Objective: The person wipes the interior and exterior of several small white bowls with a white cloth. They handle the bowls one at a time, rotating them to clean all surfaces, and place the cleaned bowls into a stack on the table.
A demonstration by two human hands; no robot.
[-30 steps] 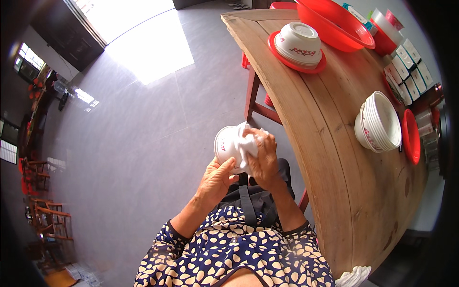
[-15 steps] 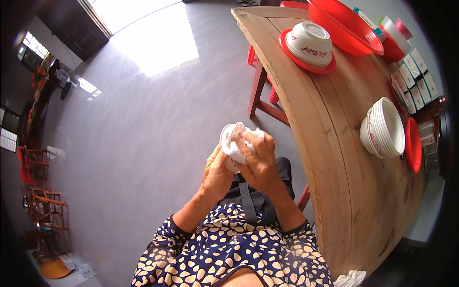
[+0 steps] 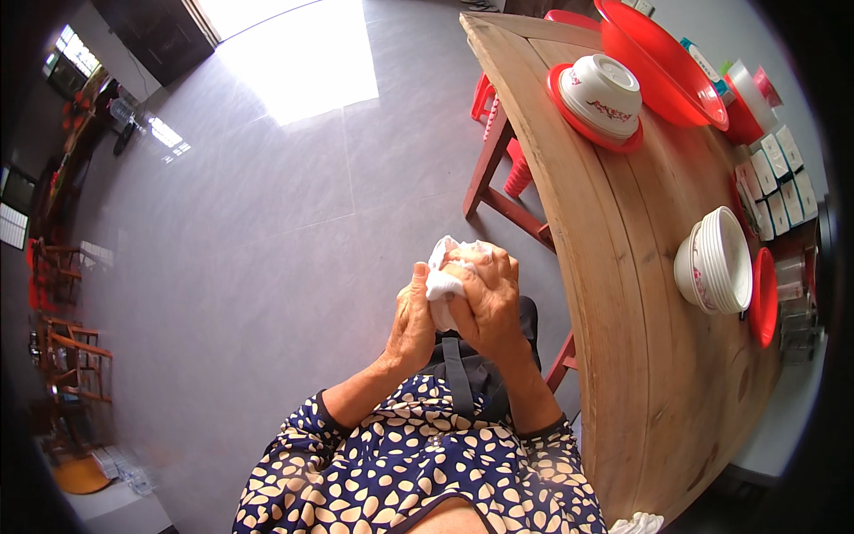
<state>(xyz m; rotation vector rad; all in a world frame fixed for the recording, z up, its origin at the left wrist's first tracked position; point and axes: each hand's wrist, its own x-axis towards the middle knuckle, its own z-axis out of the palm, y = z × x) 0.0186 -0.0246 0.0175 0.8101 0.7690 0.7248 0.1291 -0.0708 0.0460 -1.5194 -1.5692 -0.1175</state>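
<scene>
Just above the lap, in front of a dark blue top [image 3: 418, 449] with cream spots, the person's two bare hands meet around a white bowl [image 3: 442, 315]. The left hand [image 3: 411, 327] supports the bowl from its left side, thumb pointing up; its other fingers are hidden behind, so how they are set cannot be told. The right hand [image 3: 488, 298] has its fingers curled close together, bunching a white cloth [image 3: 444, 284] against the bowl. A second ago the bowl's round rim and pink print faced up plainly; now it has turned, and cloth and hands cover nearly all of it. That suggests the rubbing has reached another part of the bowl.

To the right is a wooden table [image 3: 627, 374]. On it, a nested stack of white bowls [image 3: 703, 269] lies tipped beside a red plate [image 3: 763, 298]. Farther along, upside-down bowls [image 3: 603, 100] rest on a red dish [image 3: 614, 142], near a large red basin [image 3: 658, 67]. Beyond the grey floor [image 3: 258, 276], bright light falls at the far end.
</scene>
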